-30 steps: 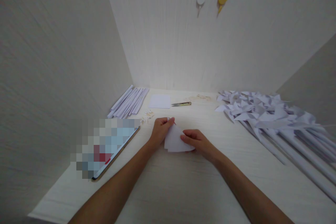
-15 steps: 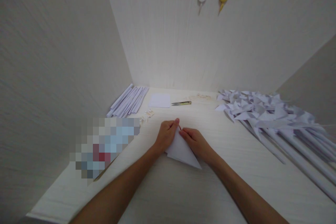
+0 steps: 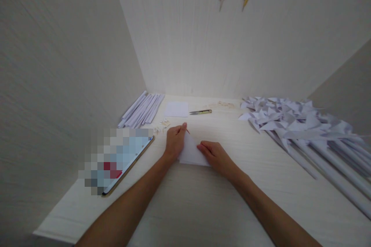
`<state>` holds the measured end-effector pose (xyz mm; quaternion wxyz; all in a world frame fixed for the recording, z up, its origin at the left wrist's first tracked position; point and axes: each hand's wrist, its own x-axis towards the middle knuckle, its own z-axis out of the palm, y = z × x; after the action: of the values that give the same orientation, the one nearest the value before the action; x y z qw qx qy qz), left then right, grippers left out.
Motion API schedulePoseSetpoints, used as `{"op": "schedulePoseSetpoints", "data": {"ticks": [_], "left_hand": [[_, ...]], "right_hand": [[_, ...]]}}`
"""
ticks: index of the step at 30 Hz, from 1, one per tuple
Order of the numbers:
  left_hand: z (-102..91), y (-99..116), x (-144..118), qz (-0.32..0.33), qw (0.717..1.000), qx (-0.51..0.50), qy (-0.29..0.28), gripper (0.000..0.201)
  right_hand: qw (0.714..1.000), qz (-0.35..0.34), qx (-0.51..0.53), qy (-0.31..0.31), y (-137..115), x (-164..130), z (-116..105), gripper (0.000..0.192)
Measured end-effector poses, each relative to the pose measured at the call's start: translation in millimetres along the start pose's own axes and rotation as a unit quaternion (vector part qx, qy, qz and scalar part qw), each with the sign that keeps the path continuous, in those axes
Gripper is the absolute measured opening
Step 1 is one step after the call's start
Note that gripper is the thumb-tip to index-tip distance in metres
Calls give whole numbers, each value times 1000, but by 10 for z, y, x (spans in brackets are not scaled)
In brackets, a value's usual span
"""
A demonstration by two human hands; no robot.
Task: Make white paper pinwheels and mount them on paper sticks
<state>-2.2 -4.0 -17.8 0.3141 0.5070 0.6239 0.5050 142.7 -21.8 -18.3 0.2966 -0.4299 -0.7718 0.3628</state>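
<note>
Hands meet on a folded white paper point(image 3: 191, 153) lying flat on the table point(image 3: 203, 208). The left hand point(image 3: 174, 141) pinches its top corner with a small red thing, and the right hand point(image 3: 213, 155) presses down its right edge with fingers closed on it

white folded paper point(image 3: 191, 152), yellow-handled snips point(image 3: 201, 112), white paper pinwheels point(image 3: 290, 121), pale wood-grain table point(image 3: 203, 208)

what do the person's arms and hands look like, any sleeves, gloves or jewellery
Both arms are bare from the bottom edge of the picture up to the hands: no sleeves show. The left hand and the right hand wear no gloves, and no watch, bracelet or ring can be made out on either wrist or on the fingers that show. No markings or bandages are visible. The picture is too soft to tell anything about the nails.
</note>
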Motion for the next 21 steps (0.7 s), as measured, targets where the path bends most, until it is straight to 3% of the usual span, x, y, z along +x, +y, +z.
{"op": "schedulePoseSetpoints", "data": {"ticks": [6, 10, 14, 17, 18, 19, 21], "left_hand": [[-21, -16, 20, -10, 996, -20, 87, 39], [-37, -18, 24, 4, 993, -39, 110, 40], [-106, -75, 83, -4, 974, -104, 202, 38], [-79, -82, 59, -10, 978, -127, 168, 38], [-45, -68, 26, -16, 983, -125, 132, 38], [-2, -49, -16, -20, 988, -123, 93, 39], [86, -1, -110, -23, 991, -126, 27, 41]], "right_hand": [[1000, -1, 10, -14, 40, -63, -67, 34], [999, -1, 29, -24, 85, -137, -100, 34], [993, 22, 115, -32, 161, -245, -162, 38], [967, 74, 226, 88, 213, -259, -212, 41], [958, 91, 246, 119, 219, -246, -222, 40], [952, 102, 255, 134, 217, -229, -227, 40], [962, 101, 236, 95, 194, -195, -222, 40]]}}
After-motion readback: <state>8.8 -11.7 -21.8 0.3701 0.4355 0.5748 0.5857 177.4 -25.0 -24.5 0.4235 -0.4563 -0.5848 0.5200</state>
